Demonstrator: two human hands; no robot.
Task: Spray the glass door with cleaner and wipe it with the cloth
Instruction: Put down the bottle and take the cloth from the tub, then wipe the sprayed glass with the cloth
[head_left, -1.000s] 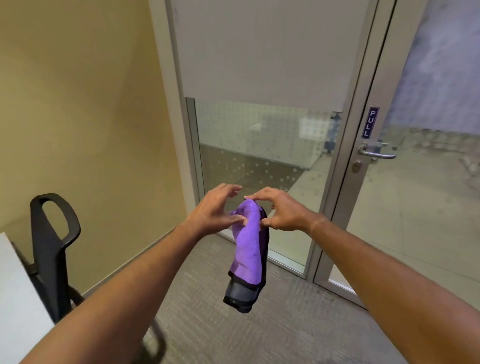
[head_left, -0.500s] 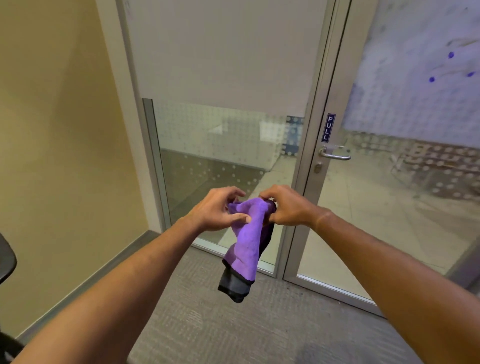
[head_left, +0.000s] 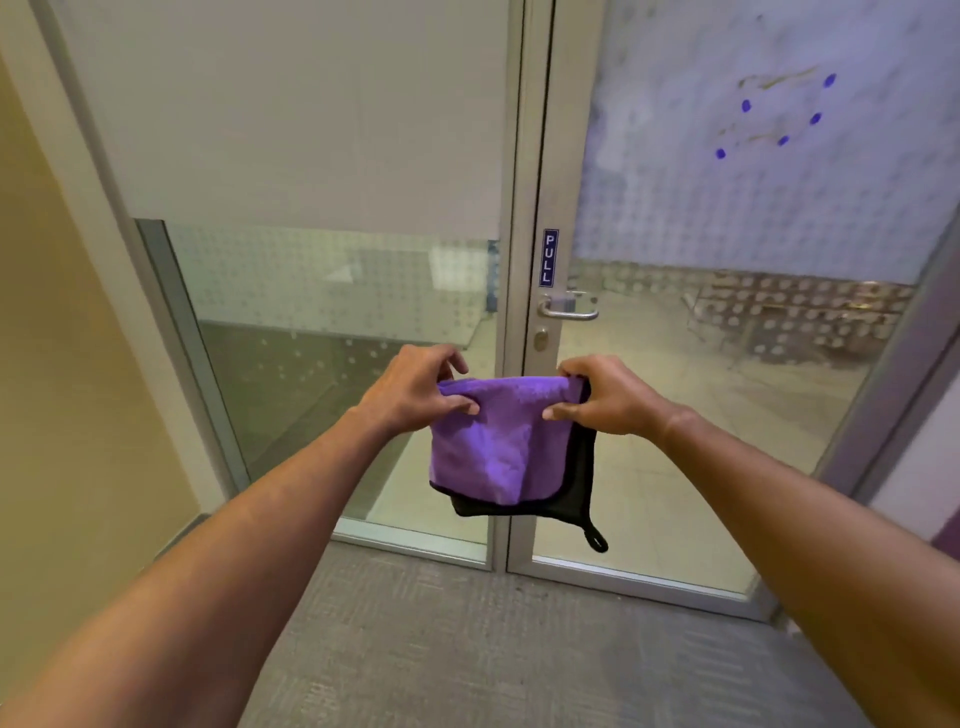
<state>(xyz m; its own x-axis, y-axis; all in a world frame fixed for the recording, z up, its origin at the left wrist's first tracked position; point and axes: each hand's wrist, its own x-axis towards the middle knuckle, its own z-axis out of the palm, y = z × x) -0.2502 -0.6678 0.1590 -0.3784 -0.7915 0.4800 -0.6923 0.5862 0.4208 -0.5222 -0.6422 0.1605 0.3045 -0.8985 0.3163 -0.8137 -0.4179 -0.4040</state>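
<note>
A purple cloth (head_left: 488, 441) with a black back and a small hanging loop hangs spread between my hands in front of the door frame. My left hand (head_left: 415, 389) pinches its upper left corner and my right hand (head_left: 608, 400) pinches its upper right corner. The glass door (head_left: 727, 364) stands shut on the right, its upper half frosted with several blue dots and faint streaks on it. A silver lever handle (head_left: 569, 307) sits under a blue PULL sign (head_left: 549, 257). No spray bottle is in view.
A fixed glass panel (head_left: 322, 332) with a frosted upper half stands left of the door. A beige wall (head_left: 62, 364) closes the left side. Grey carpet (head_left: 467, 649) covers the floor up to the door sill.
My hands have pulled apart and spread the bunched cloth out flat between them. The view has shifted right toward the door; the black chair has left the frame.
</note>
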